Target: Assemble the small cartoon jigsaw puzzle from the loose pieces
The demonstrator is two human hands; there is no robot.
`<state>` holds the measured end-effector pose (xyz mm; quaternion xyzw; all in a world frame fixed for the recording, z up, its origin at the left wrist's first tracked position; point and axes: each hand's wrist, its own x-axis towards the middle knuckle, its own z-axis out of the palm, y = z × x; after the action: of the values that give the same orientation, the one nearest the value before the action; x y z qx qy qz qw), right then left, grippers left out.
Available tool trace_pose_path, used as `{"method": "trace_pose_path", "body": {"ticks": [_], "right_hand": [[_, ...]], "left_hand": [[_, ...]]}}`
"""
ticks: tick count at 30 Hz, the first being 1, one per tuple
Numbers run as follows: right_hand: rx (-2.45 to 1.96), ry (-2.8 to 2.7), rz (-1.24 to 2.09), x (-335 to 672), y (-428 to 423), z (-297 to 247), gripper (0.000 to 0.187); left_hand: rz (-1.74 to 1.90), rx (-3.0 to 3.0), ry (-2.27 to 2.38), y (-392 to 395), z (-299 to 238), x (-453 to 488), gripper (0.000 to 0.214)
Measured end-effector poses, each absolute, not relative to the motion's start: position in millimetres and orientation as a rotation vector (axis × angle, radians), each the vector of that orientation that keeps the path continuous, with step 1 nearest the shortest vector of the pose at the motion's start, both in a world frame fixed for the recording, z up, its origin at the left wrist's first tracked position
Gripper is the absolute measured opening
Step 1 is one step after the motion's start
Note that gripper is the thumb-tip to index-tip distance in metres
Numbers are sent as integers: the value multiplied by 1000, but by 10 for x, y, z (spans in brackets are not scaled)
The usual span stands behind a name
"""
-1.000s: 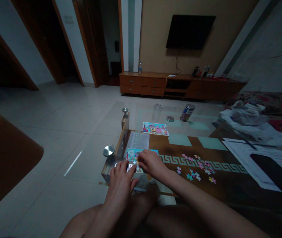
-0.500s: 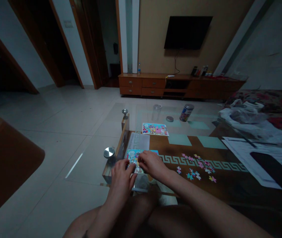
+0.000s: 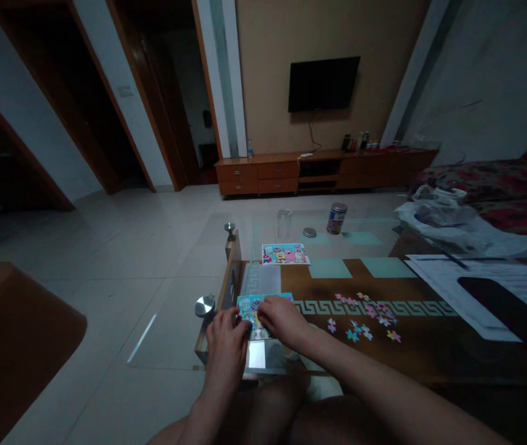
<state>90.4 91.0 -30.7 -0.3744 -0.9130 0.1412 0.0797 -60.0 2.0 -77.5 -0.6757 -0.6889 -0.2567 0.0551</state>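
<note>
A partly assembled cartoon jigsaw puzzle [image 3: 257, 308] lies near the near-left corner of the glass-topped table [image 3: 328, 269]. My right hand [image 3: 282, 318] rests over its right part, fingers curled down onto the pieces. My left hand [image 3: 226, 343] sits at the puzzle's lower left edge, fingertips at or on it. Whether either hand pinches a piece is hidden. To the right, several loose pink and blue puzzle pieces [image 3: 365, 315] lie scattered. A printed picture card [image 3: 286, 254] lies farther along the table.
A glass jar [image 3: 284, 224], a metal lid [image 3: 309, 232] and a tin can [image 3: 336, 218] stand at the far end of the table. Papers [image 3: 458, 290] and a plastic bag [image 3: 440, 215] lie right. A round metal table post cap [image 3: 205, 305] sits left.
The whole view has shifted down and left as my head moved. My left hand has drawn slightly back toward me, and both hands remain at the puzzle.
</note>
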Motion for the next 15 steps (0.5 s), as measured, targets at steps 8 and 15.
{"method": "trace_pose_path", "body": {"ticks": [8, 15], "right_hand": [[-1084, -2452, 364, 1189, 969, -100, 14], [-1117, -1955, 354, 1936, 982, 63, 20]], "left_hand": [[-1147, -1800, -2064, -2, -639, -738, 25], [-1211, -1588, -2365, -38, -673, -986, 20]]}}
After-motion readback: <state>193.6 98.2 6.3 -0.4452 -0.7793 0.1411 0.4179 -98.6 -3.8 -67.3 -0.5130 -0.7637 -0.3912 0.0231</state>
